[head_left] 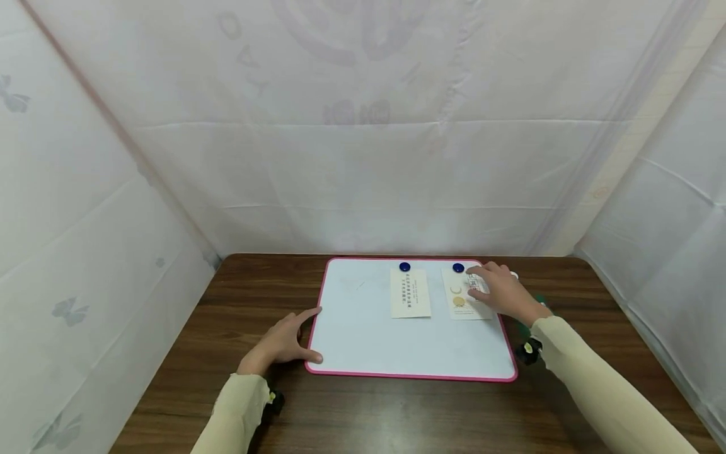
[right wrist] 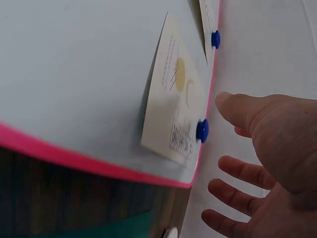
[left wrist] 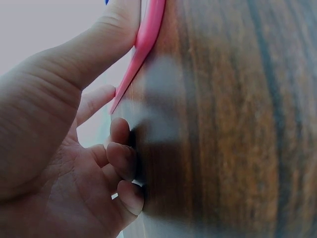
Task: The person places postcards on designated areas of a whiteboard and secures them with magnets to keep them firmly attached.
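- My left hand (head_left: 282, 340): thumb and forefinger spread wide; thumb on the near left corner of the board, forefinger at its left edge, remaining fingers loosely bent beside the rim.
- My right hand (head_left: 501, 291): thumb and fingers spread, raised above the board's far right part, apart from the card below and near its magnet.
- Right card (head_left: 462, 313), cream, oblong: beneath my right hand in the head view; gold disc, crescent and a block of lettering; long axis running from the far edge toward me.
- Right magnet (head_left: 457, 268), blue, round: on the far short end of that card.
- Left card (head_left: 411, 294), cream, oblong: just right of the board's middle, parallel to its fellow; columns of dark print along the long axis, far end toward the board's far edge.
- Left magnet (head_left: 404, 267), blue, round: at that card's far end.
- Whiteboard (head_left: 357, 334), pink-rimmed: on the table between my hands, long axis left to right, long near side facing me.
- Green item (head_left: 524, 328): right of the board, mostly hidden by my arm; kind unclear.
- Table (head_left: 397, 416): dark wood grain.
- White sheeting (head_left: 351, 176): behind the table.
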`<state>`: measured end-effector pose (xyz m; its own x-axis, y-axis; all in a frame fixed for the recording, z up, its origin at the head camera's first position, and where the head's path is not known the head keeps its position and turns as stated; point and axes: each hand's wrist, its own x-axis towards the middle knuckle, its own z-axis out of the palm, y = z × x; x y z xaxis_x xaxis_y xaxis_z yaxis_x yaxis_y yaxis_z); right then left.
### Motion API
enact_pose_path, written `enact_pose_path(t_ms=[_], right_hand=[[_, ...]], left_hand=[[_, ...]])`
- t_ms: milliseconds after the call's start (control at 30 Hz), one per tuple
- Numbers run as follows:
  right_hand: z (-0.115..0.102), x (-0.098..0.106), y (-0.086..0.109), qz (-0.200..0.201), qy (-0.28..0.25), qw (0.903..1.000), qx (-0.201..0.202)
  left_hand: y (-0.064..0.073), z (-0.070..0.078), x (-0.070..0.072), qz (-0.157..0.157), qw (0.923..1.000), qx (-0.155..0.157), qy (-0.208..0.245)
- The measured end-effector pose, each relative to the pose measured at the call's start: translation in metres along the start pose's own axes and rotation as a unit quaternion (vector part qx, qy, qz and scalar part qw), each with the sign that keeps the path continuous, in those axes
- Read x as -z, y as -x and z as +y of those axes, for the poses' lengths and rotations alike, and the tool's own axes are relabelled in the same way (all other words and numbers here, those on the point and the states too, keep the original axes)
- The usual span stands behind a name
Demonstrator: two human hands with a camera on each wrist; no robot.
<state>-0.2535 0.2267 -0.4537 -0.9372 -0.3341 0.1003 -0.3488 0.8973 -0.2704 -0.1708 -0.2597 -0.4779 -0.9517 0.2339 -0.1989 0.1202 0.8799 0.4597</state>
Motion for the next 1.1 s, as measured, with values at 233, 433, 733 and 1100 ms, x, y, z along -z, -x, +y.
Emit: enact_pose_path(t_ms=[233, 433, 733, 1100], right_hand=[[0.013, 0.007, 0.017, -0.005, -0.003, 0.9999, -0.015], [0.024, 0.007, 0.027, -0.007, 0.005, 0.9998, -0.021], [0.037, 0.008, 0.043, -0.002, 0.016, 0.9994, -0.031], [0.049, 0.011, 0.062, -0.019, 0.015, 0.9971, -0.072]], left_hand=[[0.001, -0.001, 0.001, 0.002, 1.0000, -0.005, 0.004], [0.001, 0.000, 0.002, 0.000, 1.0000, -0.005, 0.007], [0.000, 0.000, -0.001, 0.003, 1.0000, -0.005, -0.001], [0.001, 0.001, 0.001, 0.002, 1.0000, -0.007, 0.004]])
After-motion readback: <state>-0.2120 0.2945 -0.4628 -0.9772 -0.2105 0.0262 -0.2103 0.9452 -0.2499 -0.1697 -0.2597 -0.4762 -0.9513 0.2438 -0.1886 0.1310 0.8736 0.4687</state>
